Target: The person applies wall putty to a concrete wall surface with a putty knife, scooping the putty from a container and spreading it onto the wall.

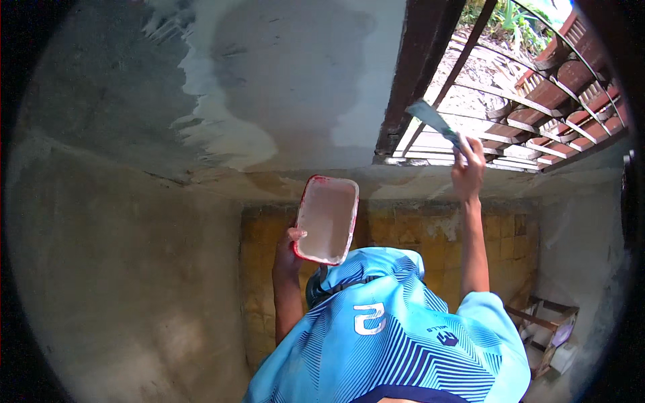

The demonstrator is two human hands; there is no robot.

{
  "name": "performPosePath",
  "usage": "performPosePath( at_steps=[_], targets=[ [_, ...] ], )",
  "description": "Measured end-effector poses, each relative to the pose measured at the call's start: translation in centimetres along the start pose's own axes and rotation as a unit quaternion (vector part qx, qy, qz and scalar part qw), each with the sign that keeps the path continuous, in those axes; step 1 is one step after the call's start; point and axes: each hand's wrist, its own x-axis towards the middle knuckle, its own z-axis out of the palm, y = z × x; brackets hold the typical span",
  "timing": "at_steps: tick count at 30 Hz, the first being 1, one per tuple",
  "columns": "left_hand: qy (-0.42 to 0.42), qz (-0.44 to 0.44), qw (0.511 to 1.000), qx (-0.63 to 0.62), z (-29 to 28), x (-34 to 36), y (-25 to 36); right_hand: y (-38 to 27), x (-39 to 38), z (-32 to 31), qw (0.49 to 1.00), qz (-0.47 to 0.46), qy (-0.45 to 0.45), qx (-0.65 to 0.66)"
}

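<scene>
My left hand [291,243] grips a red rectangular tub [354,221] by its left side, the thumb over the rim. Pale wet plaster or filler coats the tub's inside and edges. Raised to the right, my right hand [468,168] is closed around the handle of a putty knife [433,121]. Its broad blade points up and left, in front of the window's dark frame. Whether the blade touches the frame I cannot tell. Ahead, the wall [289,74] carries a damp grey patch ringed by whitish filler.
A window with metal bars [517,114] opens at the upper right, with plants outside. Yellow-brown tiles [430,228] cover the floor. At the lower right, a small wooden stand [547,322] holds a few items beside the right wall. Bare grey wall [134,282] lies to the left.
</scene>
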Motion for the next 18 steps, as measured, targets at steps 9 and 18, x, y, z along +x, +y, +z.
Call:
performPosePath(
  at_steps=[9, 18],
  targets=[
    [-0.049, 0.081, 0.993, 0.076, 5.7, 1.4, 2.3, -7.7, -2.1, -4.8, 0.867, 0.221, -0.262, 0.361],
    [-0.070, 0.136, 0.984, 0.096, 7.9, 2.4, 2.9, -13.6, 2.6, -7.9, 0.903, 0.086, -0.388, 0.164]
  ],
)
